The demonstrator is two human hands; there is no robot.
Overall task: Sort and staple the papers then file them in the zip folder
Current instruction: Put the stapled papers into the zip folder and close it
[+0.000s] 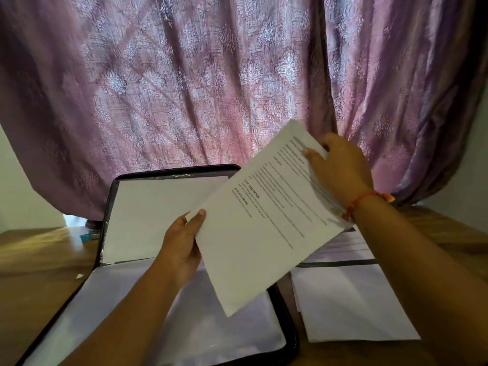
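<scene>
Curtain: a mauve patterned curtain (211,88) is hanging across the whole background from 9 to 3 o'clock, behind everything else.
Table: a wooden table (39,260) is carrying the folder and the loose sheets.
Zip folder: a black-edged zip folder (286,336) is lying open toward 7 o'clock, its lid standing up at 10 o'clock with a white sheet tucked in the lid's clear pocket.
Loose papers: a pile of white papers (351,307) is lying flat on the table at 4 o'clock, just beside the folder's right edge, with a printed form showing above it.
Held papers: a printed paper set (264,220) is being held tilted in the air at centre, above the open folder, its top corner pointing to 1 o'clock.
Right hand: the right hand (340,167), a red thread at the wrist, is pinching the set's upper edge at 2 o'clock, thumb on the printed face.
Left hand: the left hand (182,244) is gripping the set's left edge at 8 o'clock, thumb on top and fingers under.
Handling: the set is looking light, thin and floppy, likely to sag or fan apart if held by one corner; taking it at two opposite edges, as both hands are doing, seems the safest hold.
Staple: whether the set is stapled cannot be told.
</scene>
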